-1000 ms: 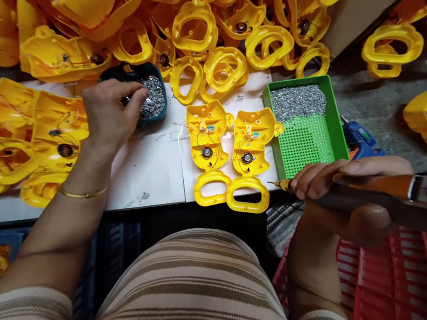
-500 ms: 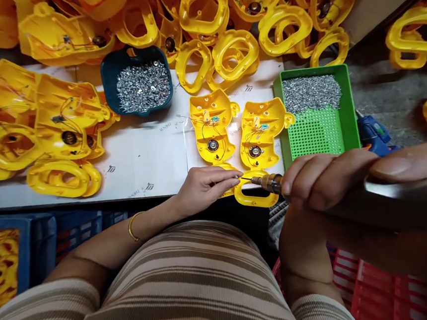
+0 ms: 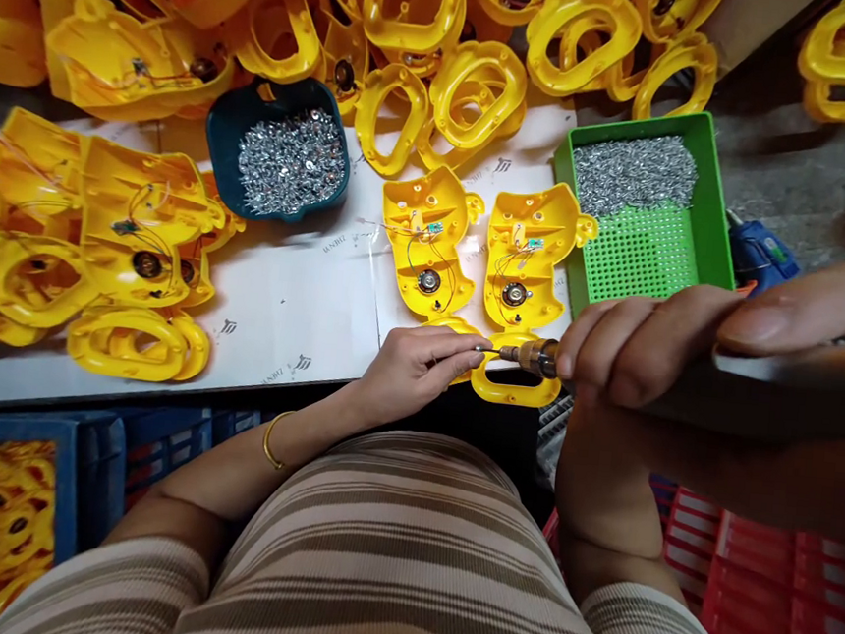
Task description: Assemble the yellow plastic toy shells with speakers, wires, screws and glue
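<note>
My right hand (image 3: 657, 347) is wrapped round a powered screwdriver (image 3: 756, 391), its bit pointing left over the table's near edge. My left hand (image 3: 414, 371) is pinched at the bit's tip (image 3: 490, 350), holding a small screw against it. Just behind the hands lie two open yellow toy shells side by side, the left shell (image 3: 425, 248) and the right shell (image 3: 527, 257), each with a round speaker, a small circuit board and thin wires. Their ring handles (image 3: 512, 389) are partly hidden by my hands.
A dark teal bowl (image 3: 220, 137) of silver screws stands at the back left. A green perforated tray (image 3: 707, 184) with more screws sits at the right. Yellow shells (image 3: 135, 223) and rings (image 3: 479, 90) are heaped around. A red crate (image 3: 753, 602) stands below right, a blue crate (image 3: 74, 484) below left.
My left hand left the teal bowl and came down to the screwdriver's tip with a screw. The view has shifted slightly, and the right hand has stayed on the tool.
</note>
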`<state>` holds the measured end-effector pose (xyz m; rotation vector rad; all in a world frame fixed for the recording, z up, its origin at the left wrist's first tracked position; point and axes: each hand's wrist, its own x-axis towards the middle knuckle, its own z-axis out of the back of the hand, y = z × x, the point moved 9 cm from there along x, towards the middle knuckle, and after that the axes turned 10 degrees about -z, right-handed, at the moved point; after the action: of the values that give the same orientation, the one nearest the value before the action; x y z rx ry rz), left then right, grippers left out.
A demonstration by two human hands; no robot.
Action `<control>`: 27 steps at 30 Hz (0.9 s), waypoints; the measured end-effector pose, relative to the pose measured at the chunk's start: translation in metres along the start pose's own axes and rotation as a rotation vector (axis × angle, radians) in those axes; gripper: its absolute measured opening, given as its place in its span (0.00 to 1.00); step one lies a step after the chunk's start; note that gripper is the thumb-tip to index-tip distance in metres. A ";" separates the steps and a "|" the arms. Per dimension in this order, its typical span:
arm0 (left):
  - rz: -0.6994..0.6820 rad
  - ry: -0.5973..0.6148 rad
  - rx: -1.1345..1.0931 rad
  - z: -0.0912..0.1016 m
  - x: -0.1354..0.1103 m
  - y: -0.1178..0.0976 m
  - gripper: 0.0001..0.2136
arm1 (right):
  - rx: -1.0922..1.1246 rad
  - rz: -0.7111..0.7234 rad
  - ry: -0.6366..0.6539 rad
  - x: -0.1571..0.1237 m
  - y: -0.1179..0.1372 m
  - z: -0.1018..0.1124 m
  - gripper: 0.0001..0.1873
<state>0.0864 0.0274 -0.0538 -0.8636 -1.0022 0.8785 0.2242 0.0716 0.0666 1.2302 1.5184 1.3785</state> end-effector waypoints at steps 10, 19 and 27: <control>0.035 0.061 -0.055 -0.005 0.001 0.003 0.09 | 0.049 -0.031 0.100 -0.006 -0.006 0.002 0.12; -0.158 -0.045 0.205 0.002 0.006 -0.014 0.12 | -0.078 -0.046 -0.047 -0.007 -0.026 0.010 0.26; -0.383 0.346 0.706 -0.042 -0.001 -0.029 0.21 | -0.188 -0.024 -0.065 0.024 -0.060 0.017 0.30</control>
<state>0.1313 0.0074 -0.0406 -0.1938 -0.4680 0.6507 0.2233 0.1009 0.0068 1.1257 1.3230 1.4172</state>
